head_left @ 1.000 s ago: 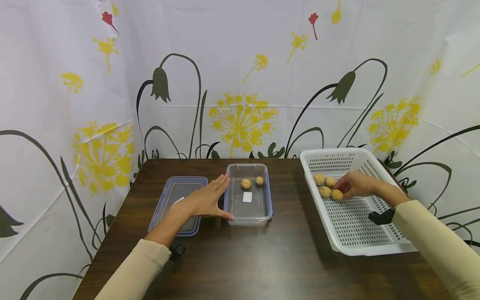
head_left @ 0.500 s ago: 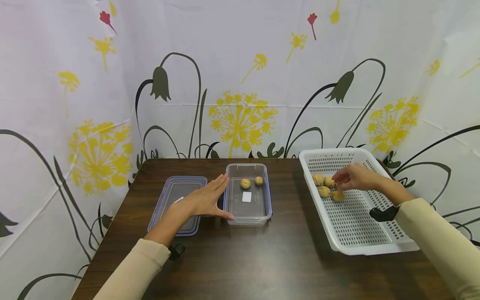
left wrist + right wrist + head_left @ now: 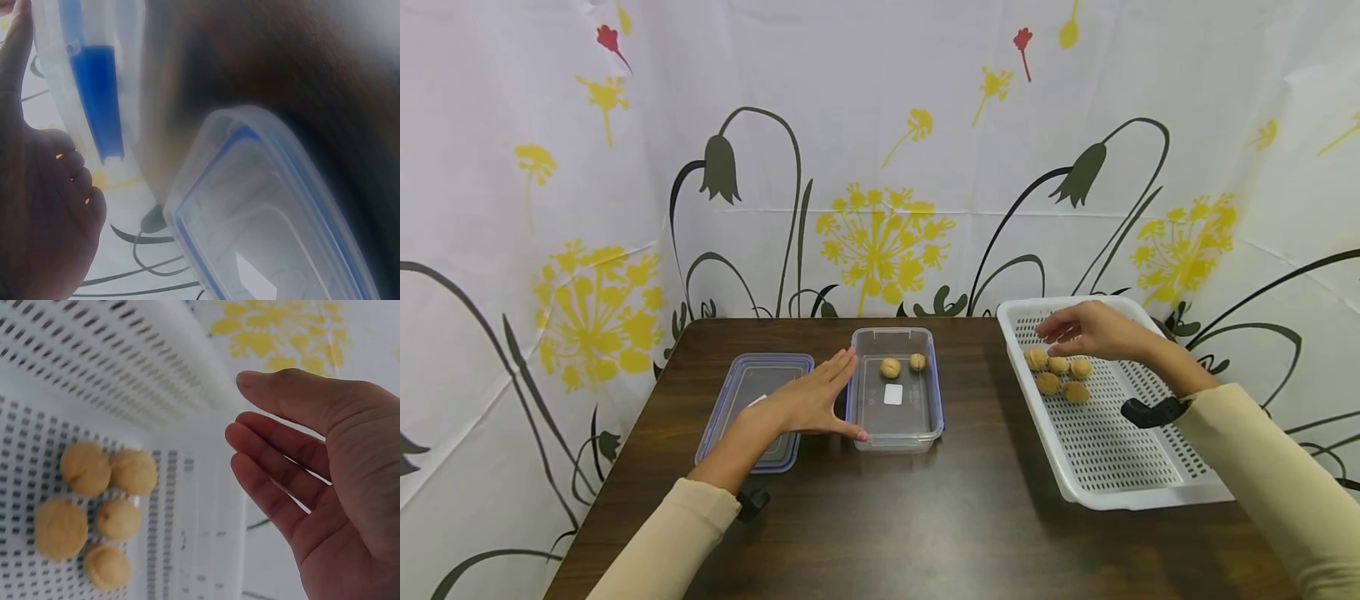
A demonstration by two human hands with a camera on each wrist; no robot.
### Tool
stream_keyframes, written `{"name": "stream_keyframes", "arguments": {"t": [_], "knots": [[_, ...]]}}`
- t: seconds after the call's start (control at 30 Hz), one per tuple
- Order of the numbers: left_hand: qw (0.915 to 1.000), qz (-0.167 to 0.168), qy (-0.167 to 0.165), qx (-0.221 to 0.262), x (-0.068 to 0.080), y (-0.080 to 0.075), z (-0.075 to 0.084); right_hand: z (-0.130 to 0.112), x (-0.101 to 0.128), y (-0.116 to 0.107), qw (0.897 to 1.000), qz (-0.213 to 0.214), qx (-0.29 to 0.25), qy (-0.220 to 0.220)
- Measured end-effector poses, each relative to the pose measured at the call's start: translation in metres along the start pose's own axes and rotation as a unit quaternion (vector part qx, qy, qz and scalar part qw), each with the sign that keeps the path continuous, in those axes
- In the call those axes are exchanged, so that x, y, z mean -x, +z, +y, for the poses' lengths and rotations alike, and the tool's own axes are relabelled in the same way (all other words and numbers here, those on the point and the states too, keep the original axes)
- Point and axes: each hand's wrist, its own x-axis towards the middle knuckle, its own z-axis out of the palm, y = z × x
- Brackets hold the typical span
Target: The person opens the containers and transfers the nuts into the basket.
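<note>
My left hand [image 3: 811, 402] rests against the left side of a clear plastic container [image 3: 880, 421], fingers straight and thumb at its near corner. Two walnuts [image 3: 891, 367] lie inside that container. Its blue side clip [image 3: 99, 100] shows in the left wrist view. My right hand [image 3: 1093, 331] hovers over the far left part of a white perforated basket [image 3: 1067, 475], fingers loosely bent. Nothing shows between its fingers in the right wrist view. Below it, several walnuts [image 3: 119, 519] sit grouped on the basket floor.
A clear lid with a blue seal [image 3: 745, 375] lies left of the container, partly behind my left hand. Dark wood table [image 3: 917, 525] lies between container and basket. A flower-print curtain [image 3: 880, 125] hangs behind the table.
My right hand has lifted off the walnuts and shifted left toward the basket's far left side. A walnut it covered before now shows among the others. My left hand has stayed put.
</note>
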Motion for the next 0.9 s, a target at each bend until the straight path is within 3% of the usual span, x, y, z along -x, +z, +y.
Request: {"name": "stream_keyframes", "arguments": {"t": [0.43, 0.9], "knots": [[1.0, -0.003, 0.002, -0.002, 0.001, -0.001, 0.0, -0.039, -0.055, 0.011, 0.997, -0.048, -0.029, -0.045], [1.0, -0.006, 0.001, -0.002, 0.0, -0.001, 0.001, -0.069, -0.117, 0.052, 0.992, -0.092, -0.051, -0.075]]}}
